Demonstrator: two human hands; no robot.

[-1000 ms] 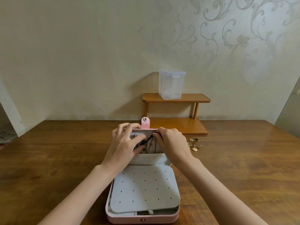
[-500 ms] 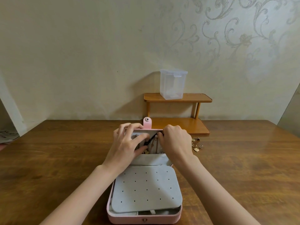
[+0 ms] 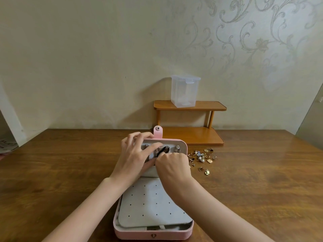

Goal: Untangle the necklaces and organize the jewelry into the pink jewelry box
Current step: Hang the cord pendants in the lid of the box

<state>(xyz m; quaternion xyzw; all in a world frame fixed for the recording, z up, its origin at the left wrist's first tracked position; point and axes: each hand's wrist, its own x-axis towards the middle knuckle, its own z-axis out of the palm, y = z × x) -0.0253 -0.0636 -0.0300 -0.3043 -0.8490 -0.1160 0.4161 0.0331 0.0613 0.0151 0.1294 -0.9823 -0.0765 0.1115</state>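
Observation:
The pink jewelry box (image 3: 153, 235) lies open in front of me, its grey perforated earring panel (image 3: 153, 203) flat over the base and its lid (image 3: 181, 144) standing upright. Necklaces (image 3: 177, 148) hang on hooks inside the lid. My left hand (image 3: 134, 157) grips the lid's top left edge, thumb stretched across the hooks. My right hand (image 3: 172, 165) pinches a dark cord (image 3: 161, 151) hanging from the middle hook. A pile of loose earrings and pendants (image 3: 201, 158) lies on the table to the right of the lid.
A small wooden two-tier shelf (image 3: 190, 119) stands behind the box against the wall, with a clear plastic lidded container (image 3: 184, 90) on its top tier. The wooden table (image 3: 262, 172) stretches wide to both sides.
My right hand has dropped lower along the lid, drawing the dark cord downward and uncovering the right hook. My left thumb has reached further right across the hooks.

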